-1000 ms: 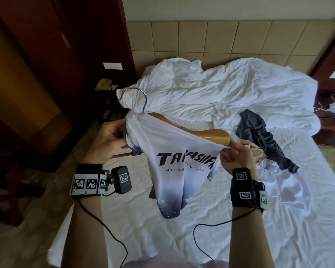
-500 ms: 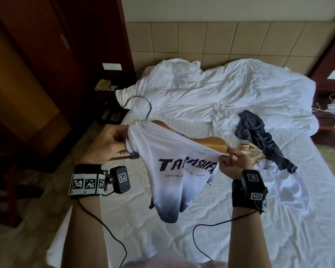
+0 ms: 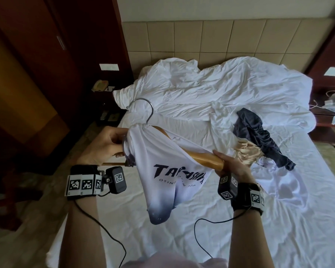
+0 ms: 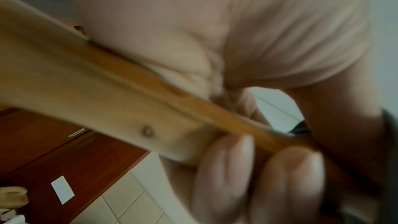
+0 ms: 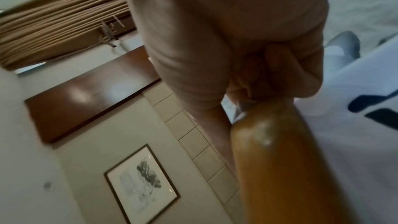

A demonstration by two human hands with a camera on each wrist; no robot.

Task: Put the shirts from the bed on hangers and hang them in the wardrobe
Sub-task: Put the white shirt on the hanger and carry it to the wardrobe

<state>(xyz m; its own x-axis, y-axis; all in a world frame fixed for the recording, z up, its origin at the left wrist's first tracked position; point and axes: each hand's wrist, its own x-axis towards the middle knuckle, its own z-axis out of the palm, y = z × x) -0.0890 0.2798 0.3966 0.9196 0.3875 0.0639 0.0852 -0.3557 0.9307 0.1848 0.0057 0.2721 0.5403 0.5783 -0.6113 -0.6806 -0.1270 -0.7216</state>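
A wooden hanger (image 3: 199, 156) with a metal hook (image 3: 143, 111) is held over the bed, tilted down to the right. A white shirt (image 3: 172, 171) with dark lettering hangs bunched from it, its collar gathered at the hook. My left hand (image 3: 108, 144) grips the hanger's left arm and lower bar; the left wrist view shows the fingers (image 4: 226, 176) curled round the wood (image 4: 107, 100). My right hand (image 3: 230, 167) pinches the shirt's edge at the hanger's bare right end (image 5: 280, 159). A dark shirt (image 3: 255, 136) and a beige garment (image 3: 246, 151) lie on the bed.
The bed (image 3: 278, 219) has a rumpled white duvet (image 3: 211, 89) at its head. Dark wooden wardrobe doors (image 3: 37, 55) stand to the left, with a nightstand and phone (image 3: 100, 86) beside them. Another nightstand (image 3: 329, 113) is at the right.
The hanger's right end has dropped and more of its wood shows. My right hand has come down with it and turned, still at the shirt's edge. The left hand keeps its hold.
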